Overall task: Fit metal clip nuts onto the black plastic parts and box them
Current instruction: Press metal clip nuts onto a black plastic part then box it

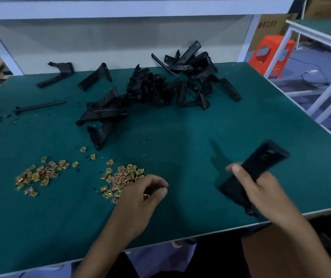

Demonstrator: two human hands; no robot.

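Off the far right corner of the green workbench (180,137) stands an orange stool (271,55). Cardboard boxes (271,27) sit farther back, and a white-framed table (311,26) stands to the workbench's right.

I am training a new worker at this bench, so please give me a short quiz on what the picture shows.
1. True or false: the right hand holds a black part.
2. How many main heaps of nuts lie on the table? A: one. B: two. C: four.
3. Fill in: the hand with curled fingers at the edge of a heap of nuts is the ___ hand.

Key: 1 true; 2 B; 3 left.
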